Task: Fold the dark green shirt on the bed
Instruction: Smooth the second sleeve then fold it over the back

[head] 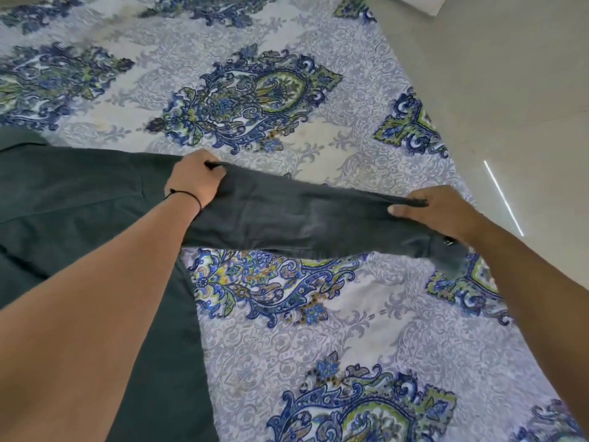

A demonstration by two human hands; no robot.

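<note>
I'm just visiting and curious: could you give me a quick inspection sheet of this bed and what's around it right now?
Surface: bedsheet, blue and green floral print.
Job's things: dark green shirt lies at the left, its sleeve stretched out to the right.
Clutter: nothing seen.
Grippers: left hand pinches the sleeve near the shoulder; right hand grips its far end.
Cables: nothing seen.
Surroundings: pale floor along the bedsheet's right edge.

A pale floor (510, 90) bears a thin bright streak (503, 199) and a white object's corner (417, 3).
</note>
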